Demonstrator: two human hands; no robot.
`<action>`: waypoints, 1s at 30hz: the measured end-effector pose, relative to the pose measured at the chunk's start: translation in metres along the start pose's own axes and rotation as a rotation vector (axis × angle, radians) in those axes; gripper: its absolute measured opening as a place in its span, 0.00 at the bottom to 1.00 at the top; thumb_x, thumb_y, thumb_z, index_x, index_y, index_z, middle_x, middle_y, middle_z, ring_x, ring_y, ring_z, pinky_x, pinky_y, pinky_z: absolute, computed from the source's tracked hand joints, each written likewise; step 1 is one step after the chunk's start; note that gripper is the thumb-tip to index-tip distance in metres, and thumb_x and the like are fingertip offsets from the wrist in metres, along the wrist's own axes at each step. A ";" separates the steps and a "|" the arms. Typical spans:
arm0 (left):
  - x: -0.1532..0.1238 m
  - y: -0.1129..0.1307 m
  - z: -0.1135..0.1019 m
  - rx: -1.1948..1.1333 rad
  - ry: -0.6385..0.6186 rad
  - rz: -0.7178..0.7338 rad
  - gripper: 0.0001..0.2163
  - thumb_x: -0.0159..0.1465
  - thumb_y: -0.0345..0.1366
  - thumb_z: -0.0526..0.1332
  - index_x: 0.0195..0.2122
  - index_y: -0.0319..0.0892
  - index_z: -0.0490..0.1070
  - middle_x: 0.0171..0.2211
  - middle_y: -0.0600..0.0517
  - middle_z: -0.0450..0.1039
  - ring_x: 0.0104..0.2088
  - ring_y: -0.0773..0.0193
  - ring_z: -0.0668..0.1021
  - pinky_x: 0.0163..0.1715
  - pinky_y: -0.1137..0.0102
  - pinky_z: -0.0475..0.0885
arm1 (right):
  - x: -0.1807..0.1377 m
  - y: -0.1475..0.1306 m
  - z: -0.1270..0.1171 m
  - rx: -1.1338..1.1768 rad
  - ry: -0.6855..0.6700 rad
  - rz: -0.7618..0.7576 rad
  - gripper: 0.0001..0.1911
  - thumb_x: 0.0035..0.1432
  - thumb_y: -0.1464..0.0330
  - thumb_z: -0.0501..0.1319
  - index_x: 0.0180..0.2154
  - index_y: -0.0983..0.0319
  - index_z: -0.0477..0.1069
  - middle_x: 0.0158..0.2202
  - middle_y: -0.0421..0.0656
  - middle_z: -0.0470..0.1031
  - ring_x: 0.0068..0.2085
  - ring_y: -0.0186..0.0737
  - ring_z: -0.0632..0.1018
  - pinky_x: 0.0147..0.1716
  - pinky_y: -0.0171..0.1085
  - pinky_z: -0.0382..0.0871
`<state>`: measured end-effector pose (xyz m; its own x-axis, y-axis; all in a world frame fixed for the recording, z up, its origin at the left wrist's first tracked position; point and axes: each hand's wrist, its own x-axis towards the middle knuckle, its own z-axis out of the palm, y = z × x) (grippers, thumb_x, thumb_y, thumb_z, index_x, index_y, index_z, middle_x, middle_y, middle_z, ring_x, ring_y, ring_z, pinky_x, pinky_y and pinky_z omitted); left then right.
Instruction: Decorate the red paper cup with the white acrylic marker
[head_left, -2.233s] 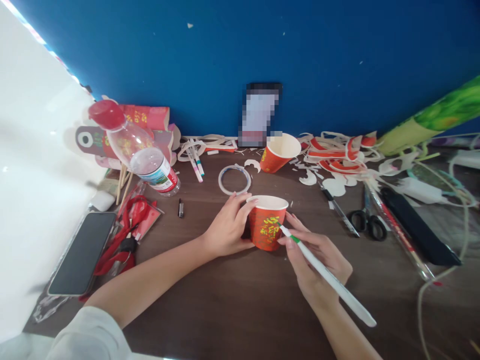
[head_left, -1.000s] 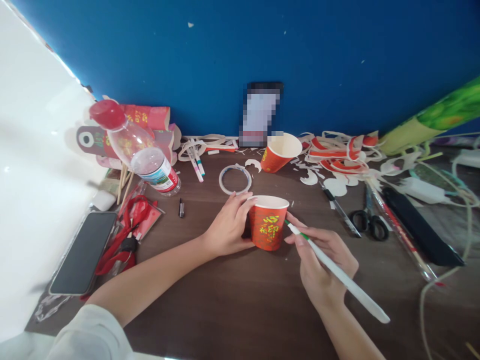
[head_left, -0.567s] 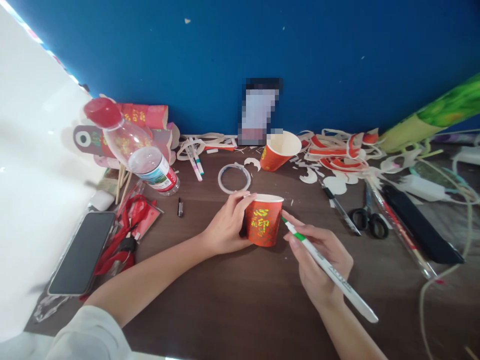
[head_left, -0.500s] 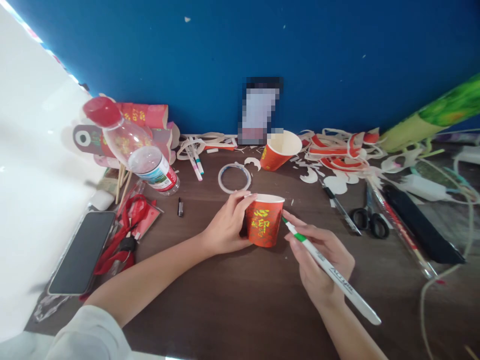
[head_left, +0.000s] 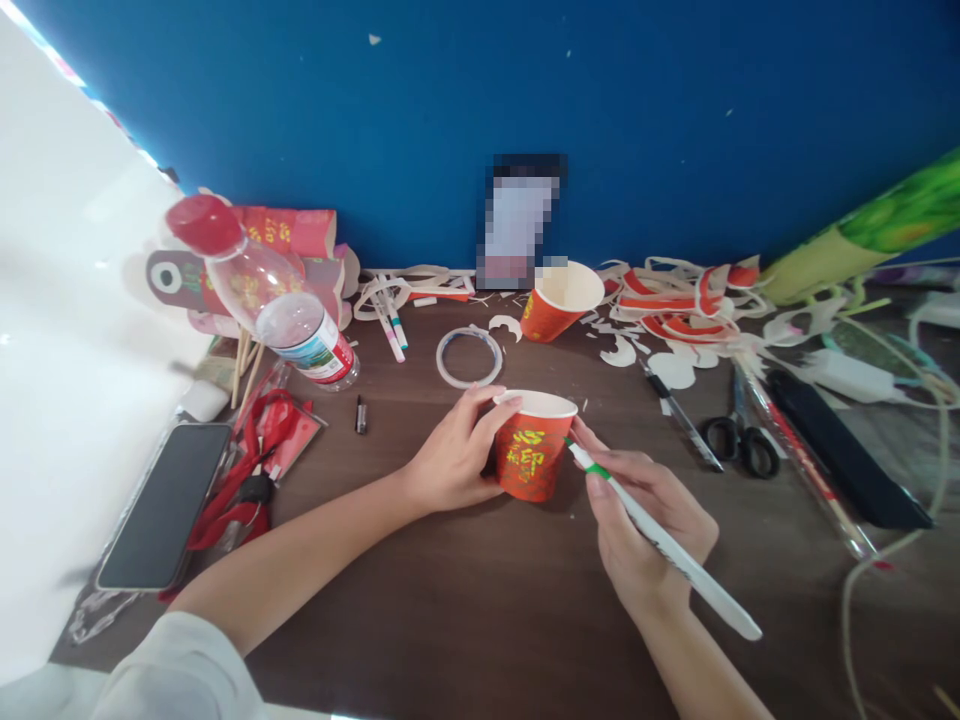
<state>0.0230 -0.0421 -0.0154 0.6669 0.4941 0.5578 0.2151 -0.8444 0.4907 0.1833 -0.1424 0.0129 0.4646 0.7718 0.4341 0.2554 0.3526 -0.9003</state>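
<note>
A red paper cup [head_left: 531, 455] with yellow-green lettering and a white rim is held slightly tilted over the brown table. My left hand [head_left: 457, 450] grips its left side, thumb and fingers around the wall and rim. My right hand [head_left: 652, 525] is closed on a white marker [head_left: 675, 550] with a green collar. The marker's green tip is at the cup's right side; whether it touches the wall I cannot tell. Just behind the cup lies a roll of tape [head_left: 441, 372]. A second red paper cup [head_left: 551, 318], tilted, stands farther back.
At left are a plastic bottle [head_left: 328, 355], red-handled scissors [head_left: 274, 425] and a phone [head_left: 169, 505]. Several markers [head_left: 390, 325] lie at the back. To the right are paper strips [head_left: 690, 305], a pen [head_left: 682, 420], black scissors [head_left: 739, 440] and a white cable [head_left: 847, 620]. A blue panel [head_left: 420, 130] rises behind.
The cup has turned a little and shifted slightly right and nearer, its opening showing more. My right hand has moved slightly right, and the marker has rolled so its print faces away.
</note>
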 end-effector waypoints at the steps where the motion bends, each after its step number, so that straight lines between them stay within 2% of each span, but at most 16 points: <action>1: 0.000 0.000 0.000 -0.002 -0.006 -0.004 0.46 0.55 0.41 0.67 0.66 0.43 0.36 0.58 0.36 0.53 0.61 0.48 0.61 0.58 0.48 0.66 | 0.000 0.000 0.000 -0.012 -0.002 0.002 0.11 0.53 0.79 0.62 0.38 0.60 0.75 0.35 0.42 0.77 0.47 0.41 0.80 0.45 0.33 0.76; 20: -0.002 -0.001 0.000 -0.005 -0.032 -0.037 0.45 0.55 0.41 0.67 0.66 0.45 0.36 0.59 0.37 0.53 0.61 0.46 0.61 0.58 0.45 0.64 | 0.000 0.002 -0.002 -0.053 0.005 0.015 0.09 0.53 0.78 0.63 0.36 0.61 0.74 0.35 0.41 0.77 0.45 0.40 0.80 0.43 0.32 0.77; 26: -0.002 -0.001 0.001 -0.001 -0.023 -0.022 0.45 0.55 0.41 0.67 0.66 0.44 0.37 0.58 0.37 0.53 0.61 0.47 0.61 0.59 0.46 0.63 | 0.001 0.001 -0.001 -0.062 0.019 0.041 0.06 0.54 0.75 0.63 0.35 0.62 0.74 0.35 0.42 0.77 0.44 0.41 0.80 0.41 0.34 0.77; 30: 0.000 -0.001 0.000 -0.003 -0.009 -0.011 0.45 0.55 0.43 0.66 0.66 0.44 0.36 0.57 0.37 0.54 0.60 0.47 0.62 0.58 0.46 0.64 | -0.001 0.003 -0.003 0.007 0.015 0.065 0.04 0.54 0.71 0.63 0.35 0.63 0.74 0.34 0.44 0.77 0.45 0.46 0.80 0.40 0.38 0.77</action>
<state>0.0232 -0.0415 -0.0160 0.6710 0.5015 0.5461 0.2206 -0.8383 0.4986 0.1865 -0.1434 0.0099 0.4923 0.7853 0.3755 0.2184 0.3061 -0.9266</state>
